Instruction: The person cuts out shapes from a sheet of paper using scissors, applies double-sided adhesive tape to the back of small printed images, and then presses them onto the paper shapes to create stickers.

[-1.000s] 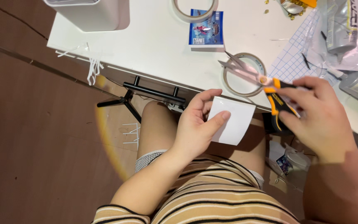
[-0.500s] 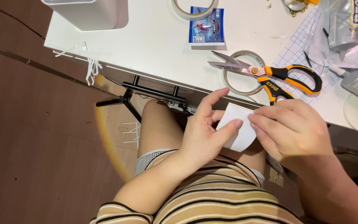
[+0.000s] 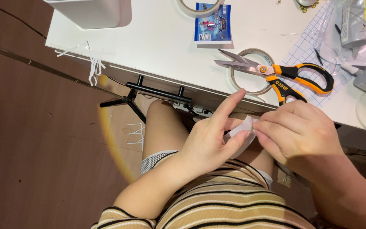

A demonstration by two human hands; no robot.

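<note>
White paper [image 3: 243, 129], a small piece, sits pinched between both hands just below the table's front edge [image 3: 191, 87], over the lap. Left hand [image 3: 210, 140] grips it with thumb and fingers, pointer sticking up. Right hand [image 3: 297, 131] squeezes its right side. Orange scissors [image 3: 276, 74] lie apart on a tape ring [image 3: 253, 72] near that edge, with bare tabletop to their left.

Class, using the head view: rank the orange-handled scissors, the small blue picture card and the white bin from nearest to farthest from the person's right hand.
Measured from the right hand:
1. Orange-handled scissors, on the table edge just above the hand.
2. Small blue picture card, farther up the table, to the hand's upper left.
3. White bin, at the table's far left corner.
</note>
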